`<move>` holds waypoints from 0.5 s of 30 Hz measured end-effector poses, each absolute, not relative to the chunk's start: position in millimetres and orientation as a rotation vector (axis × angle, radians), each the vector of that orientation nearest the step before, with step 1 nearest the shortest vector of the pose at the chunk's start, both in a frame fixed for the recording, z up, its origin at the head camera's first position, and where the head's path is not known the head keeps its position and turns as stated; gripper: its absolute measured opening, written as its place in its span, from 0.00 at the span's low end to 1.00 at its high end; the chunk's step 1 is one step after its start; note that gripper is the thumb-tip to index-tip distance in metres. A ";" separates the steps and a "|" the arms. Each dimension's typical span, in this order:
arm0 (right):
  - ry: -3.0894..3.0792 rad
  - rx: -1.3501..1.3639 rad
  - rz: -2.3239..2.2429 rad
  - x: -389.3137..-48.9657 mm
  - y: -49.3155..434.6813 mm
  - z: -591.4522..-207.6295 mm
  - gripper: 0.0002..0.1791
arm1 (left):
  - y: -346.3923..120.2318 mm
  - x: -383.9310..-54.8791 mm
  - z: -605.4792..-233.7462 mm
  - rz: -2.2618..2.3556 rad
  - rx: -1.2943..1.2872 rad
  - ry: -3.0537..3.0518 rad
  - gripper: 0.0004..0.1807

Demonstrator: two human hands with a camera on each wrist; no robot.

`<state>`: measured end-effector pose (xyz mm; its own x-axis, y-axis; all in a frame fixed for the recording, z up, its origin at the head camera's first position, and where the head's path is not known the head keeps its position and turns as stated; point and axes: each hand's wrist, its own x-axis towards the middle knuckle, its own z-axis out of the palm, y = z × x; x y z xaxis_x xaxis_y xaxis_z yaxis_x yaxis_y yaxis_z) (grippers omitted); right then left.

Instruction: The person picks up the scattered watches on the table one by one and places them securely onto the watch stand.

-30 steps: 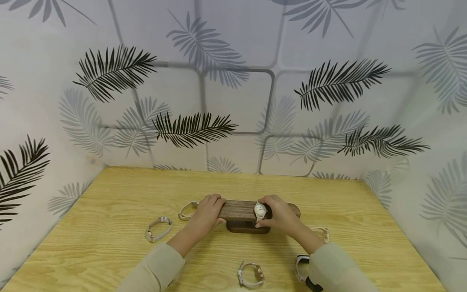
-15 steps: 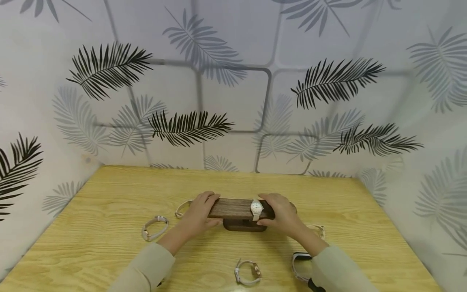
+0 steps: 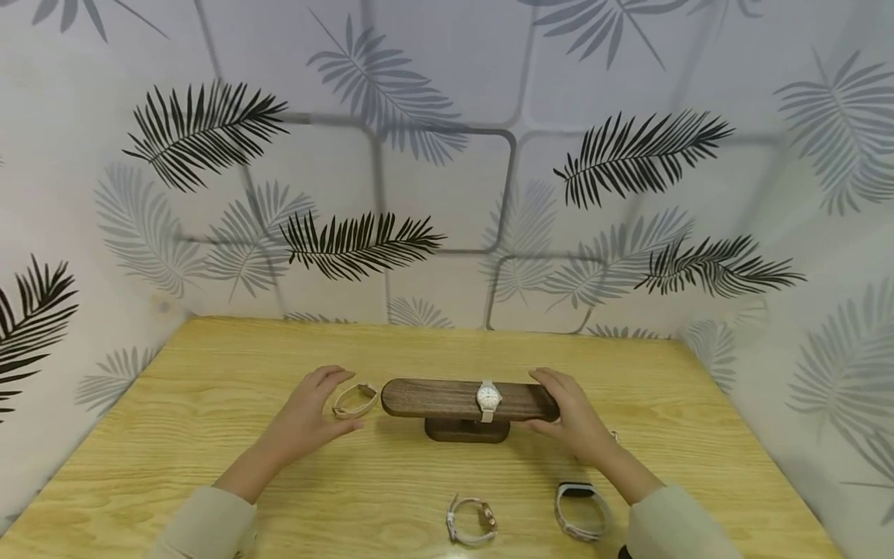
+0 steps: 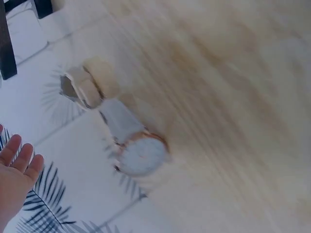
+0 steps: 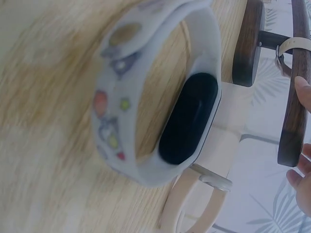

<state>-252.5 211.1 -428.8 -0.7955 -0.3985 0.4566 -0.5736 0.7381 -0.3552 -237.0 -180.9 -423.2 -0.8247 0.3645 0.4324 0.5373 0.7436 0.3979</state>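
A dark wooden watch stand (image 3: 433,397), a rounded bar on a short base, carries a white-dialled wristwatch (image 3: 488,398) with a pale strap fastened round the bar. My right hand (image 3: 576,423) is at the bar's right end, thumb and fingers apart around it; whether they touch it I cannot tell. My left hand (image 3: 300,419) is off the stand, fingers spread and holding nothing. Just right of it lies a beige-strapped watch (image 3: 356,401). The left wrist view has a blurred grey-strapped watch (image 4: 141,153), which my left arm hides in the head view.
Nearer the front of the wooden table (image 3: 391,481) stand a looped pale-strapped watch (image 3: 471,521) and a white fitness band (image 3: 581,511) with a black screen. Another beige watch (image 5: 194,199) lies behind the band, mostly hidden by my right arm. A leaf-patterned cloth (image 3: 447,194) hangs behind.
My left hand has let go of the stand's left end and moved left. My right hand has shifted outward, away from the watch toward the right end. The stand stays in place.
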 end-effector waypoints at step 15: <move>-2.549 0.811 0.538 -250.4 212.2 -432.2 0.29 | -247.9 -204.9 -445.6 -0.785 -0.463 -2.906 0.46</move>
<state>-250.4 212.2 -432.2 -0.7465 -0.4529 0.4875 -0.6112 0.7563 -0.2333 -204.9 -247.9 -445.6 -0.9493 0.2647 0.1696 0.3141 0.8214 0.4760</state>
